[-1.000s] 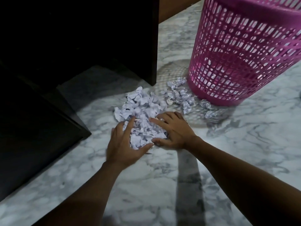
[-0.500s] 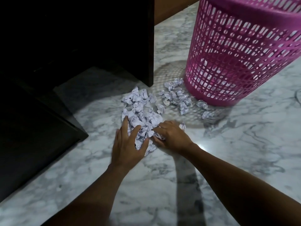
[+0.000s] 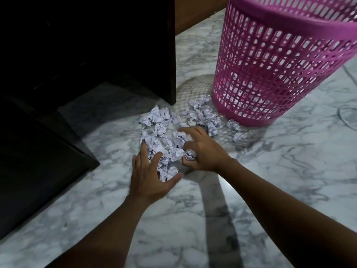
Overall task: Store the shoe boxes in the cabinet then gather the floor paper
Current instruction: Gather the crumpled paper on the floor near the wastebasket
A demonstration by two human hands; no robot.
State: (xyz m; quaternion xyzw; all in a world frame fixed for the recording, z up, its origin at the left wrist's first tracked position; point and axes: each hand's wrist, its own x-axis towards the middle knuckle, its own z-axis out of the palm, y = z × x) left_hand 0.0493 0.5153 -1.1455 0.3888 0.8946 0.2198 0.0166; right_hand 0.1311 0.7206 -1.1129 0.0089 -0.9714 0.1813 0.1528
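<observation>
Crumpled paper in right hand, seemingly

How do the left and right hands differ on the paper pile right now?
The left hand has its fingers spread and fairly straight over the near-left edge of the paper pile. The right hand has its fingers curled and grips crumpled scraps from it. The left hand lies nearer the dark cabinet, the right hand nearer the pink basket. Both touch the same pile on the marble floor.
</observation>
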